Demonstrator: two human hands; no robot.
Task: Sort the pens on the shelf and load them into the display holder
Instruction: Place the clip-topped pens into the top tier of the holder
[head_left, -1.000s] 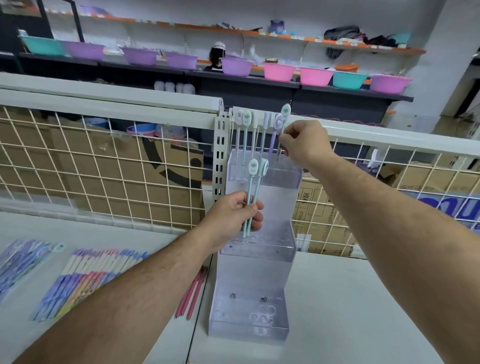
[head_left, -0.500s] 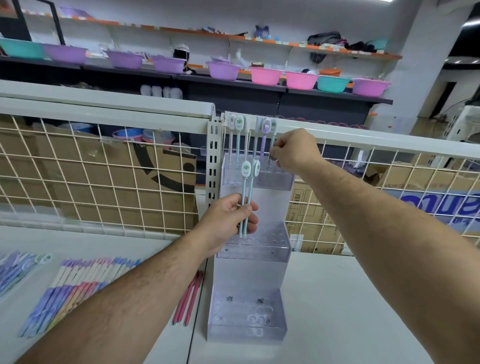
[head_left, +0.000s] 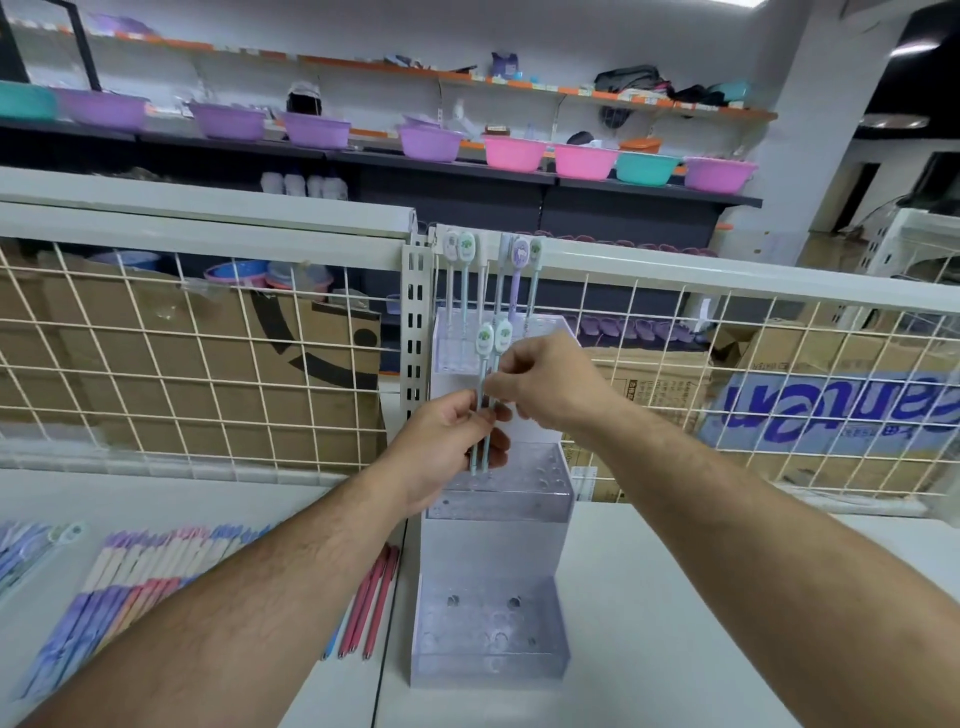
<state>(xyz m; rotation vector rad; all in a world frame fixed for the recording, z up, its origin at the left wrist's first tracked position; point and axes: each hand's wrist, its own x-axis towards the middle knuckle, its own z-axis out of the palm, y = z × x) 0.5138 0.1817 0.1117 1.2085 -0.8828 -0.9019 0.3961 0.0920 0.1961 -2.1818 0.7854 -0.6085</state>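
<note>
Up in front of the display holder (head_left: 524, 501), a pair of mint pens (head_left: 484, 340) is held upright by the left hand (head_left: 441, 452), fingers curled tight round the lower shafts. The right hand (head_left: 550, 387) is bunched just above it, fingertips (head_left: 496, 387) pinched on what looks like the right-hand pen of the two, though which one exactly can't be told for sure. Several pens (head_left: 466, 248) are already stood in the top tier, the lower tiers look unfilled, and lots of loose pens (head_left: 130, 587) are laid out on the shelf (head_left: 675, 571) to the left.

What could go wrong: if one pen gets pulled while both are squeezed together, the other could be dragged out and dropped — or the chunky tops could get snagged on each other. The holder could probably also get nudged if a tip is jabbed beside a hole.
</note>
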